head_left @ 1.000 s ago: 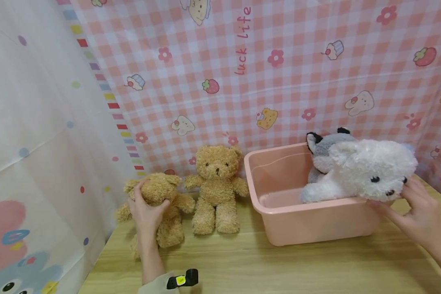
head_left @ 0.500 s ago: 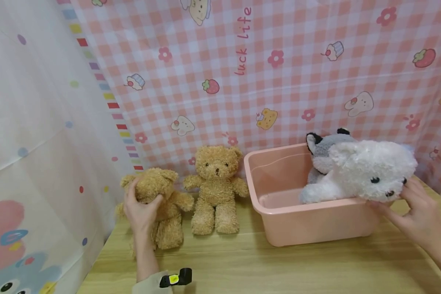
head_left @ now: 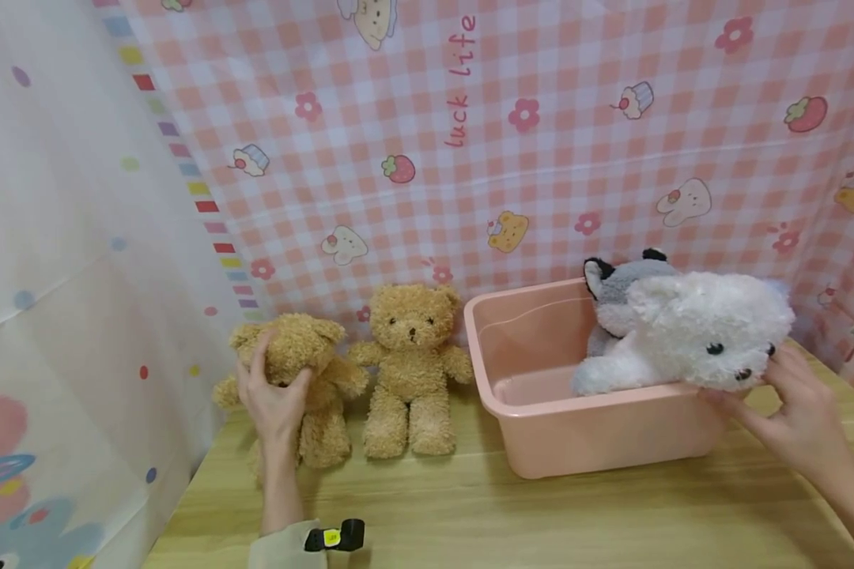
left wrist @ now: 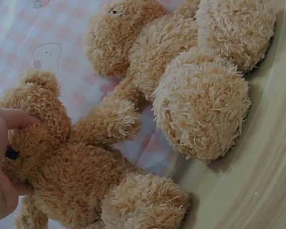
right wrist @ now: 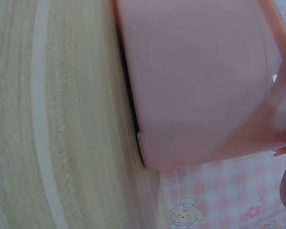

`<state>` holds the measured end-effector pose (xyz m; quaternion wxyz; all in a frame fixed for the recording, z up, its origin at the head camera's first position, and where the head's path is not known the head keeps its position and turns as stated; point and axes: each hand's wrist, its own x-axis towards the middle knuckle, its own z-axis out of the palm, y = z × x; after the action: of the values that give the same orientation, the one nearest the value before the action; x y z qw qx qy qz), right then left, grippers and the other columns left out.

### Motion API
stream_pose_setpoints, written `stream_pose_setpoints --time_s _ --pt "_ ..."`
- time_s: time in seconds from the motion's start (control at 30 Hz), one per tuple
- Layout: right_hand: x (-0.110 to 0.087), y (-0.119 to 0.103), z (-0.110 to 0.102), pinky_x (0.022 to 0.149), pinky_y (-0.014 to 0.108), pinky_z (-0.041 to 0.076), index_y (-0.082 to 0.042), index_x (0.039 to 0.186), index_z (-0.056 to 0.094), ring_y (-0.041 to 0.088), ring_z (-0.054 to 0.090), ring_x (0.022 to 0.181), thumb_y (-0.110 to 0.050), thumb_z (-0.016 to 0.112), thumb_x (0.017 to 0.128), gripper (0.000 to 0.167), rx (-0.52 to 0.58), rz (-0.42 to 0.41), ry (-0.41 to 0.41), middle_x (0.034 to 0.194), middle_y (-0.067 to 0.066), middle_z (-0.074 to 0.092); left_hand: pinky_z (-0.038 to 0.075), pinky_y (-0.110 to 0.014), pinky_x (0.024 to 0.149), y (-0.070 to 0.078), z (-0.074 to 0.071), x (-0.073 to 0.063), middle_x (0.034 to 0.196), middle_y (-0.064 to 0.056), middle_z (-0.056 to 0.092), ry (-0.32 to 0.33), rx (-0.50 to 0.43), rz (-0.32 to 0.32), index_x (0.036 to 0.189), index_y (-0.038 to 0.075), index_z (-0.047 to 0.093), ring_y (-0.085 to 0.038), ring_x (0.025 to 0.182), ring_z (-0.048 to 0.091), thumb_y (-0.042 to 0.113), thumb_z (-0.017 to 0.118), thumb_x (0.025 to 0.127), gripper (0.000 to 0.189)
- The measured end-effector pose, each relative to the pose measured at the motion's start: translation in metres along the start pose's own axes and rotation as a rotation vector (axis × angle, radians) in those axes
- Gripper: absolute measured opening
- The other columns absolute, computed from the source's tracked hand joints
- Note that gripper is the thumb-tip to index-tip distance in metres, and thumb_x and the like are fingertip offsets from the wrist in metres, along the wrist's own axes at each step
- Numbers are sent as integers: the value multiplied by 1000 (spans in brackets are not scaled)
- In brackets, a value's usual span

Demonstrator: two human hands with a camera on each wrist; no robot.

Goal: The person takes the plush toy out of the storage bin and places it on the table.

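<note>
My left hand (head_left: 276, 405) grips the head of a curly tan teddy bear (head_left: 323, 431), thumb and fingers spread across its face. The left wrist view shows this bear's belly (left wrist: 81, 179) from close by, slightly tilted. A second tan teddy bear (head_left: 411, 378) sits upright beside it, against the backdrop. Farther right, a white fluffy plush toy (head_left: 712, 324) with black eyes leans over the rim of a pink plastic bin (head_left: 612, 438). My right hand (head_left: 800, 407) holds it at the muzzle, thumb at the bin's rim. Behind it in the bin is a grey plush toy (head_left: 633, 284) with black-edged ears.
The bin's left half shows its bare floor. Everything stands on a wood-grain table (head_left: 455, 514), with a pink checked cloth (head_left: 427, 213) hanging right behind. A white printed curtain (head_left: 78, 316) hangs at the left. My left sleeve carries a black strap (head_left: 334, 537).
My left hand has moved the left teddy bear up and back a little, and it stands straighter. The view has shifted slightly. My right hand and the white plush toy stay in place.
</note>
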<state>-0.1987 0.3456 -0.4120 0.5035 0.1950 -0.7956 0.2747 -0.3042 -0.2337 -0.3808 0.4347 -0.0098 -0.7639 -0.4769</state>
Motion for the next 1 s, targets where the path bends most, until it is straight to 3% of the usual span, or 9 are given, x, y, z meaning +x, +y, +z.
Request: stream_pose_setpoints --time_s 0.1,0.33,0.5,0.6,0.7,0.77,0.83,1.0 --pt "1 0 0 103 6 26 5 98 66 -9 38 130 -74 59 84 81 -2 6 -10 130 -33 45 19 -74 112 -1 -2 2 161 -26 20 -34 26 -28 137 23 62 -44 150 12 -2 79 78 67" --pt "1 -2 -1 101 5 26 6 98 65 -10 37 129 -74 58 85 81 -9 5 -17 131 -32 44 15 -82 106 -5 -5 1 165 -25 1 -217 102 -166 150 33 47 -53 148 3 15 81 86 76" --pt "1 -3 -1 100 5 27 6 97 65 -10 38 128 -73 58 85 81 -4 8 -16 131 -32 44 21 -82 104 -7 -2 0 164 -24 10 -209 111 -158 152 38 44 -54 146 11 21 82 86 78" --pt "0 -3 -1 100 5 26 6 96 65 -11 37 127 -73 58 86 81 -14 7 -14 130 -32 43 31 -74 105 -8 1 -1 155 -23 28 -159 99 -115 148 29 51 -49 140 29 18 81 87 69" --pt "0 -2 0 101 5 26 6 95 65 -10 37 128 -74 58 85 81 -13 5 -2 130 -32 44 48 -60 97 -10 3 -2 133 -23 47 -101 108 -74 131 11 65 -39 120 50 5 72 91 40" --pt "-1 -2 1 104 6 27 6 94 66 -9 38 130 -74 59 85 81 -7 2 9 130 -32 45 54 -49 90 -12 4 -3 121 -23 54 -85 128 -67 118 1 69 -37 108 56 -3 66 93 26" --pt "-1 -2 1 106 8 27 6 93 66 -7 40 131 -74 60 84 80 3 -3 22 130 -32 46 57 -45 82 -13 4 -4 113 -23 56 -104 148 -85 111 -2 71 -37 99 60 -7 60 93 22" --pt "1 -3 1 110 12 28 8 92 66 -6 40 132 -72 61 85 81 4 -12 19 131 -32 46 52 -48 87 -16 3 -5 116 -25 55 -204 136 -155 120 -2 67 -40 104 59 -4 60 94 26"
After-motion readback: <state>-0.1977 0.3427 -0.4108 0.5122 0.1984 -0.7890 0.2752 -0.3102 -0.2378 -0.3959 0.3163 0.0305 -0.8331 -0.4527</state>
